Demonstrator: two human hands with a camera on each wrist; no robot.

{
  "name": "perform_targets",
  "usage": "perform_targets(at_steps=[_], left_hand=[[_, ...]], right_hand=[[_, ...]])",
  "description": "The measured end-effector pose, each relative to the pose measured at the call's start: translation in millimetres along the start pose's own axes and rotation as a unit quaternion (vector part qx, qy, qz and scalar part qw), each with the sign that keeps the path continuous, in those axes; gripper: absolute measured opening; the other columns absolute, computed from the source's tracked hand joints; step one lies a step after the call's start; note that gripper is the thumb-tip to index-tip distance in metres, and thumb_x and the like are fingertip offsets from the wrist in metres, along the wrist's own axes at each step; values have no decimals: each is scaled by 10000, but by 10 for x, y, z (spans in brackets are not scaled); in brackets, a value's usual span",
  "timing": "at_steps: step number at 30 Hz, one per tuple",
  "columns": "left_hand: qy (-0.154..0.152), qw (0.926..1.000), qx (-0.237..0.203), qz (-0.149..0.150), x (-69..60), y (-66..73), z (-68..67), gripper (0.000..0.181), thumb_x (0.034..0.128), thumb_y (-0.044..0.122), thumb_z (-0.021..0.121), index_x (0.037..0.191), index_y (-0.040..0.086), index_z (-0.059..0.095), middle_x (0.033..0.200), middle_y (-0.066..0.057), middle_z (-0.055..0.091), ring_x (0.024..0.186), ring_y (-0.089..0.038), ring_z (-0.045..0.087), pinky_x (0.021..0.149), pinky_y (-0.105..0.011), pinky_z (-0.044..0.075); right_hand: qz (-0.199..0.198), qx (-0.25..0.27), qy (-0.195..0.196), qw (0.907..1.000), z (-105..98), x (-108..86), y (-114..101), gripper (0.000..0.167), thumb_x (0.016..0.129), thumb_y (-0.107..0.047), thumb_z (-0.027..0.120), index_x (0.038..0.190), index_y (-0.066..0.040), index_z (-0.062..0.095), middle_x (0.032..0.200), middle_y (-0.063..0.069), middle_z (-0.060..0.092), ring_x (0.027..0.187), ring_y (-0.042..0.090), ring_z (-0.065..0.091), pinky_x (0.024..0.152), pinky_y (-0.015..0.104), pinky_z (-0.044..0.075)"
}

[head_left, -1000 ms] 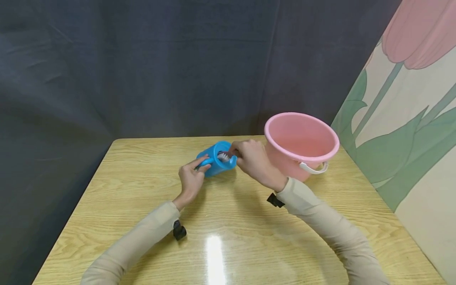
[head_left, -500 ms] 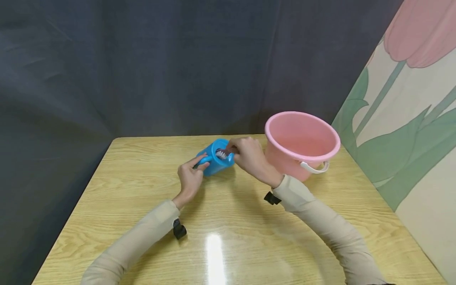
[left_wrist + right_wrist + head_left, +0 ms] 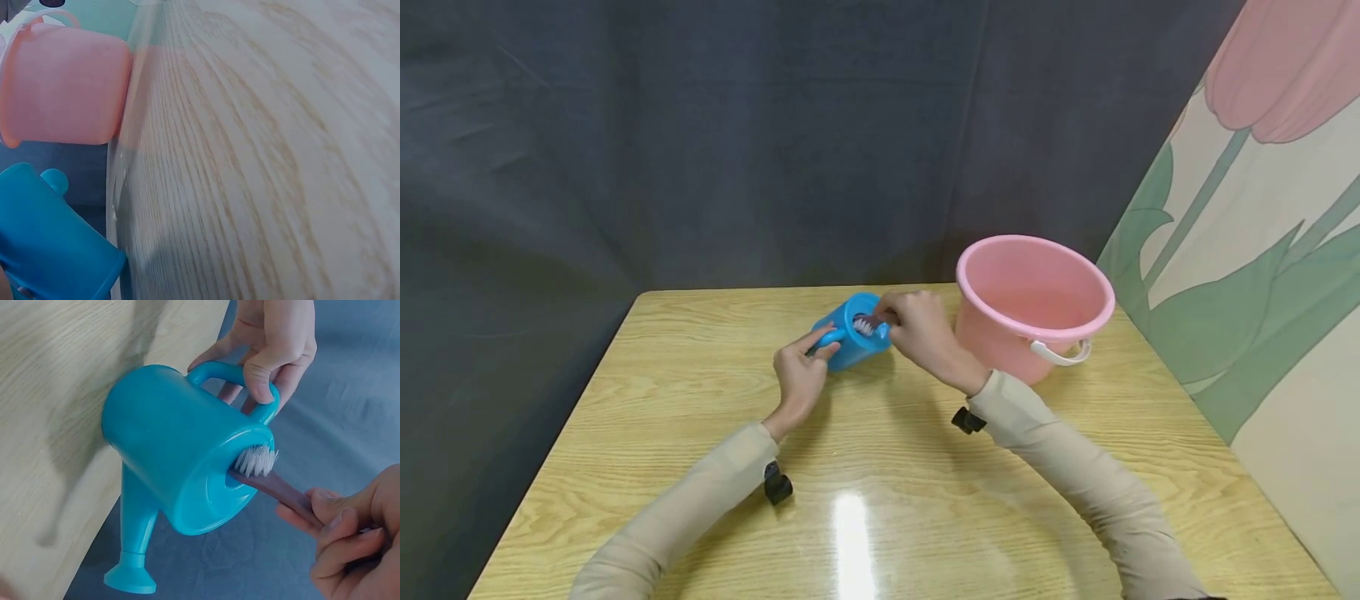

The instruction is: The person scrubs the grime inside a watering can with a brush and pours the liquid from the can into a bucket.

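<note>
A blue watering can (image 3: 165,434) is tilted over the table, its mouth turned toward my right hand. My left hand (image 3: 801,379) grips the can's handle (image 3: 219,370), with the thumb over it in the right wrist view. In my right hand (image 3: 925,337) is a scrub brush (image 3: 284,492) with a brown handle and white bristles. The bristles lie at the can's opening, partly inside it. The can's spout (image 3: 136,531) points downward in the right wrist view. Only part of the can's body (image 3: 50,237) shows in the left wrist view.
A pink bucket (image 3: 1000,346) with a white handle (image 3: 1060,357) stands right of my right hand, close to the can. Beneath is a wood-grain table (image 3: 700,400). Behind it hangs a dark curtain (image 3: 775,167); a tulip-patterned wall (image 3: 1262,275) borders the right.
My right hand has shifted a little to the left with the brush. The watering can has moved slightly left and up in my left hand's grip. The bucket stays put.
</note>
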State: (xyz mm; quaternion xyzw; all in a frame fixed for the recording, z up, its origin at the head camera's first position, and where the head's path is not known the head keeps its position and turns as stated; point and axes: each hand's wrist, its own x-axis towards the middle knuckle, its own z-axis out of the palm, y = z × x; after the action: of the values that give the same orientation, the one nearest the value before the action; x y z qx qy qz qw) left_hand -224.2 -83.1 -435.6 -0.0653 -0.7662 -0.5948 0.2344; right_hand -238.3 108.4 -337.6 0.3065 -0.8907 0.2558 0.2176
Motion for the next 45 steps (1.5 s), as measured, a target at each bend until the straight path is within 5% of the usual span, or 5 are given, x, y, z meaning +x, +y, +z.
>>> perform_targets(at_steps=[9,16,29,37,45], left_hand=[[-50,10000,11,20,6,-6,-11,275,881,69,751,1152,27,729,1092,-61,729,388,-24,267,450,-186,274],[-302,9990,6,331,-62,22,71,273,888,66,738,1156,19,726,1121,-52,721,792,-112,699,822,-212,526],[-142,9994,-171,251,-64,-2,75,249,886,45,734,1134,22,739,1101,-61,729,1064,-136,661,909,-289,527],[-135,9995,-166,220,-62,-12,66,253,890,68,736,1136,14,738,1101,-85,728,362,-4,293,469,-164,345],[-32,9993,-244,270,-41,-12,59,247,874,70,750,1114,10,747,1080,-132,727,686,-228,703,687,-160,508]], right_hand=[[127,215,60,9997,54,9,41,262,751,144,565,804,-26,757,697,58,685,541,127,469,501,278,372],[230,225,-284,9991,222,-90,115,228,811,125,595,850,-21,765,741,41,699,572,113,512,570,269,458],[260,466,-332,9980,300,-80,69,45,947,-27,656,939,-4,693,813,90,713,614,144,621,578,311,522],[367,668,-614,9952,343,-81,34,65,1002,-30,555,971,5,601,760,88,628,558,154,551,520,290,464],[445,855,-390,9946,375,-53,23,47,1005,-32,548,980,6,535,725,69,596,545,150,537,509,296,435]])
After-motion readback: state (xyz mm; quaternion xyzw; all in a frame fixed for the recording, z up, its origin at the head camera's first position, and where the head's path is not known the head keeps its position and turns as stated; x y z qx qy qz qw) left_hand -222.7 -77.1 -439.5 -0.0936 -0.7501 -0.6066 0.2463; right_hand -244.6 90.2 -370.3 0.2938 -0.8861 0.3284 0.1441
